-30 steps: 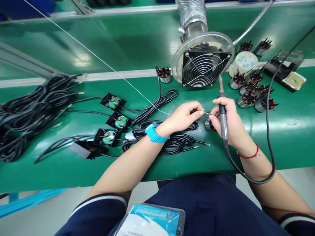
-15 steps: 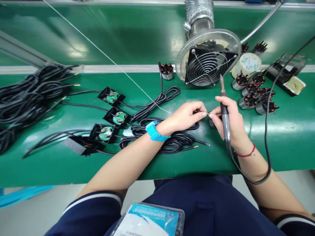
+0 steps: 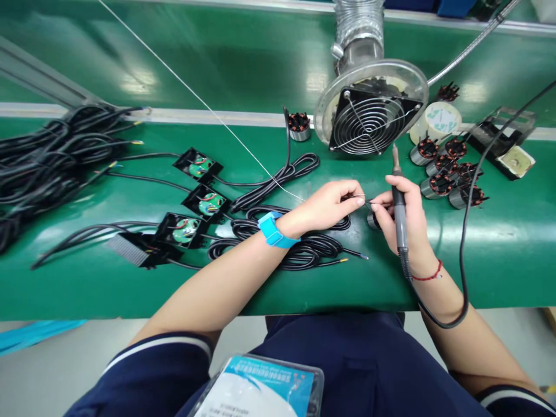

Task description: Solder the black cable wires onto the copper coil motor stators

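My left hand [image 3: 328,205], with a blue wrist strap [image 3: 271,229], is closed in a pinch on the thin stripped end of a black cable [image 3: 357,197]. My right hand [image 3: 402,217] grips a soldering iron [image 3: 398,191] that stands upright with its tip pointing away, and its fingertips meet the same wire end. A small wound coil part [image 3: 372,221] lies on the green table just under my right fingers. Coiled black cables [image 3: 299,249] lie beneath my left wrist. A thin solder wire [image 3: 208,110] runs down from the upper left to my left hand.
A fume extractor fan [image 3: 371,116] on a metal duct stands behind my hands. Several wound coil parts [image 3: 447,171] and a tape roll [image 3: 436,121] sit to its right, beside a soldering iron stand [image 3: 506,142]. Small black housings with green boards [image 3: 200,202] and a cable pile [image 3: 47,162] lie left.
Both hands stay together on the wire end with little movement. The view has tilted, so the table and fan have shifted slightly in the picture.
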A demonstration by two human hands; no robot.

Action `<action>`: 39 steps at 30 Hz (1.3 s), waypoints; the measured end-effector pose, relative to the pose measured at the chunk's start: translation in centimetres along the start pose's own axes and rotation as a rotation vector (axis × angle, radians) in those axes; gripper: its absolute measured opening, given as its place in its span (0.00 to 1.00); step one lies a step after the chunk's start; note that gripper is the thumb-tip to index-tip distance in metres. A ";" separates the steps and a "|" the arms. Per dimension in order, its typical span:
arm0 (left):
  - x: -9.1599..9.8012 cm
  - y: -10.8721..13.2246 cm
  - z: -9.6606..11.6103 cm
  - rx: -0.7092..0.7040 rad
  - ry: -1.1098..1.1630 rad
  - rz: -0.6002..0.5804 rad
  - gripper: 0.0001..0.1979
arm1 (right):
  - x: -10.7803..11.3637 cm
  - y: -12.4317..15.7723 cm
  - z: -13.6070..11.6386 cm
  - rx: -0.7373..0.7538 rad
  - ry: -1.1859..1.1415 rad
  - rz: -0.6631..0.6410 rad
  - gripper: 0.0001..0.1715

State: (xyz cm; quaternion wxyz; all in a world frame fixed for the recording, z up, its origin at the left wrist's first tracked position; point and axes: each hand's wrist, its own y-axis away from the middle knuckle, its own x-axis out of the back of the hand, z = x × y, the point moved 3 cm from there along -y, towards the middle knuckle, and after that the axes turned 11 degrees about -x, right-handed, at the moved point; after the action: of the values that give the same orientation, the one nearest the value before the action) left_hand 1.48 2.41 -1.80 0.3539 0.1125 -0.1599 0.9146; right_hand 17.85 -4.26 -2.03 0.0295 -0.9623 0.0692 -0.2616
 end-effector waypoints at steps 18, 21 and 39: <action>0.2 -0.1 2.1 -0.025 -0.304 -0.147 0.09 | -0.5 0.3 0.1 0.055 0.089 0.134 0.20; 2.7 -0.8 2.7 0.010 -0.421 -0.206 0.10 | 0.8 0.3 0.5 0.126 0.076 0.194 0.21; 14.1 -3.8 -3.9 0.493 -0.962 0.178 0.23 | 1.3 1.1 1.3 0.150 0.077 0.089 0.18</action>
State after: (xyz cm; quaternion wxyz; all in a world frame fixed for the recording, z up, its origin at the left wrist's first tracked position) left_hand -6.45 15.11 -0.07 0.1253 0.5839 -0.0934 0.7967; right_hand 19.49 -5.53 -2.64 0.1102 -0.9426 0.0931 -0.3010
